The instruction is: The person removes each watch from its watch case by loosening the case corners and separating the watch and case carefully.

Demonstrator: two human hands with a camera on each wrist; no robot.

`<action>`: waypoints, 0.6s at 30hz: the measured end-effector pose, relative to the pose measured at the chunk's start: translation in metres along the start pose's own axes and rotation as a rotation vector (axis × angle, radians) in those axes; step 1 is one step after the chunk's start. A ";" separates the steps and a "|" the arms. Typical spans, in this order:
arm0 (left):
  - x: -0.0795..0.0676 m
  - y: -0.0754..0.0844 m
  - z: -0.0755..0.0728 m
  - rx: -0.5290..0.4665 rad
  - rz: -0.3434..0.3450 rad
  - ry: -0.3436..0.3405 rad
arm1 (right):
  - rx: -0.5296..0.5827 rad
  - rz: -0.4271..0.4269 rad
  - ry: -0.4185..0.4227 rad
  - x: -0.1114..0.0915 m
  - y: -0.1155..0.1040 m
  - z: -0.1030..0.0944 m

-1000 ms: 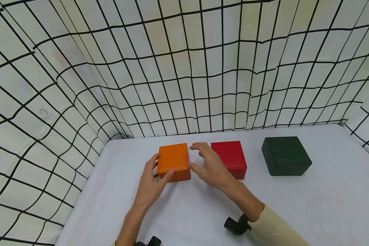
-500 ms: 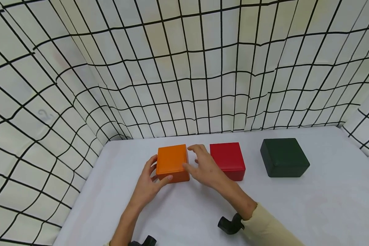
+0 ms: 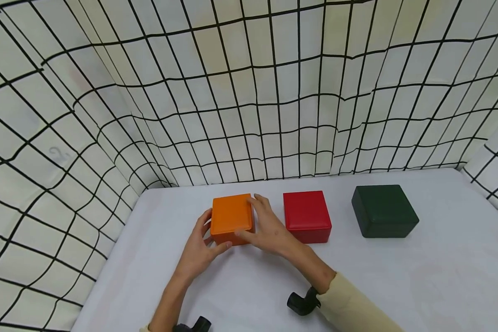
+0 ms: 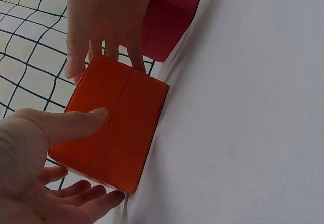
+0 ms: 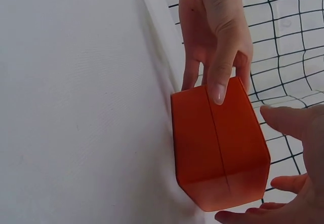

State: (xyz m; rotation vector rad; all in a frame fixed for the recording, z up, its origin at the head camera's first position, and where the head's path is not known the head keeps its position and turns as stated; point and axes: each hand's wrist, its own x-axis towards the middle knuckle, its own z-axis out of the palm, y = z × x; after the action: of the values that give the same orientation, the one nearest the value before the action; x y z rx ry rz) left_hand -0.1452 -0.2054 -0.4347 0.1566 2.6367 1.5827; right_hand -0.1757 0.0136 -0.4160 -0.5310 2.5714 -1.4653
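An orange box with a thin seam around its sides sits on the white-covered table, at centre left in the head view. My left hand grips its left end; in the left wrist view the thumb lies on the front face and the fingers reach beneath the near end. My right hand is spread around the right end, thumb by the front corner and fingertips at the back edge. In the right wrist view a small gap shows between that thumb and the box.
To the right of my right hand stands a red box, with a dark green box farther right. Black netting over white sheeting rises along the back and left of the white table.
My right hand has moved left, away from the red box and in around the orange box's right end. The left hand keeps its place on the box, which stays put.
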 end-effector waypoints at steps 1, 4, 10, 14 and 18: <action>0.000 0.000 0.000 -0.009 -0.002 -0.003 | 0.003 -0.012 -0.008 0.000 0.001 0.001; 0.001 0.000 0.000 -0.032 -0.005 -0.009 | 0.015 -0.046 -0.031 0.002 0.005 0.002; 0.002 0.000 0.000 -0.041 -0.001 -0.014 | 0.056 -0.090 -0.023 0.010 0.015 0.004; 0.002 0.000 -0.001 -0.033 0.003 -0.011 | 0.091 -0.119 -0.003 0.015 0.021 0.006; 0.002 -0.002 -0.001 -0.026 0.002 -0.002 | 0.137 -0.138 0.018 0.018 0.025 0.009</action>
State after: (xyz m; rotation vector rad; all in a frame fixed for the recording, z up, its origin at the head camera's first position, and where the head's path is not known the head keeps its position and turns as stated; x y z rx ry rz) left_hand -0.1474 -0.2072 -0.4358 0.1597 2.6142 1.6158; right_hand -0.1960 0.0116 -0.4410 -0.6906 2.4680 -1.6823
